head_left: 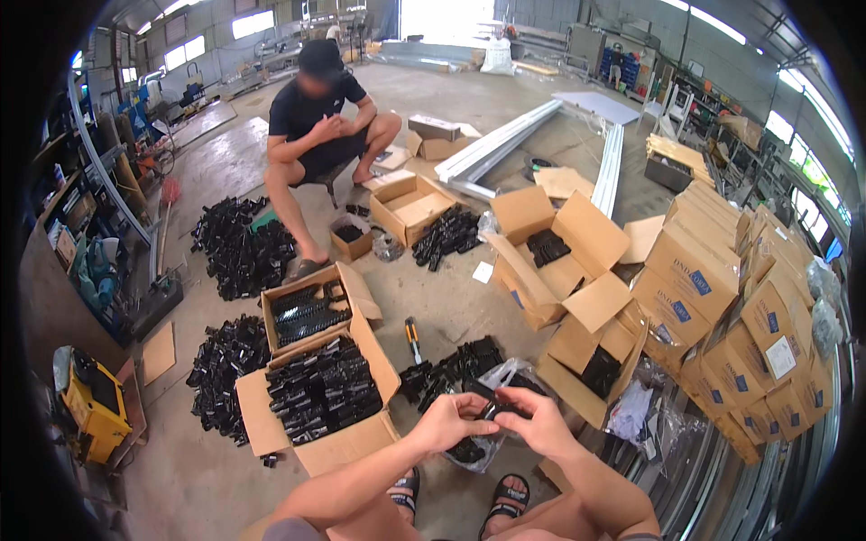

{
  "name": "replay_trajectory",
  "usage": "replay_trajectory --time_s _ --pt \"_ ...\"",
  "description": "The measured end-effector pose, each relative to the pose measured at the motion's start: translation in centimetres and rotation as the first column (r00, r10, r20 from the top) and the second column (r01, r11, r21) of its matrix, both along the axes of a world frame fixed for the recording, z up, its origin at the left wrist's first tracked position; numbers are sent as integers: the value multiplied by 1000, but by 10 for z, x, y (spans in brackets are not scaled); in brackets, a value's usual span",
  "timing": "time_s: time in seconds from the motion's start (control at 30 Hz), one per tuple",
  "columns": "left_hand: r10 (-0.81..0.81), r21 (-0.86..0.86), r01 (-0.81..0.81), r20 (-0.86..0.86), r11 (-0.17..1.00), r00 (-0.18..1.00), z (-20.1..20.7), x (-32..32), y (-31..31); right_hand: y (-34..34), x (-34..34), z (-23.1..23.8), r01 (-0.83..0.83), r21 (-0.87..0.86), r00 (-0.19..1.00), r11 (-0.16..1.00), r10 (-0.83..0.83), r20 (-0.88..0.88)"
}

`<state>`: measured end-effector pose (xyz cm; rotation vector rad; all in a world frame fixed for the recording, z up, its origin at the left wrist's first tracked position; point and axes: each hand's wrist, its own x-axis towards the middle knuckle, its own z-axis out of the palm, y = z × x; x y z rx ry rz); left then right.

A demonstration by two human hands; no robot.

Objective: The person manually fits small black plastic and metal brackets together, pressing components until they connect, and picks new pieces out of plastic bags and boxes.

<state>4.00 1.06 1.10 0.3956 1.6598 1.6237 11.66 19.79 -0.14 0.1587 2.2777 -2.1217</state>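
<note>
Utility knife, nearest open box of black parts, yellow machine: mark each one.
Utility knife (413, 339), head view, middle of its handle.
Nearest open box of black parts (347, 444), head view, bare front cardboard wall.
Yellow machine (101, 417), head view, its yellow side.

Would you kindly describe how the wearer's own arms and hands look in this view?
Both forearms are bare, with no sleeves in view. The left hand and the right hand wear no gloves, and no watch, ring or wristband shows. The fingers are uncovered. Below, dark sandals are on the feet.
</note>
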Motion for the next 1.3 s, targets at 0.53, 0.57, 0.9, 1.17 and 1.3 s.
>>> replay_trajectory --time_s 0.53,0.57,0.9,1.17,1.3 --pt "-51 63 43 135 997 990 -23 1 0 -6 4 -7 65 32 998 997 -64 -29" --pt "-52 59 44 139 997 989 -23 0 0 -5 1 -13 66 62 996 996 -63 -63" --pt "-41 37 41 10 999 999 -43 -6 4 -7 2 -9 78 169 990 983 -57 -127" --pt "-159 -404 -127 -602 906 782 20 -18 -27 76 -19 -53 364 232 928 902 -374 0" --pt "-214 -460 -192 -691 867 691 9 -27 -41 102 -7 -109 144 325 917 935 -250 312"
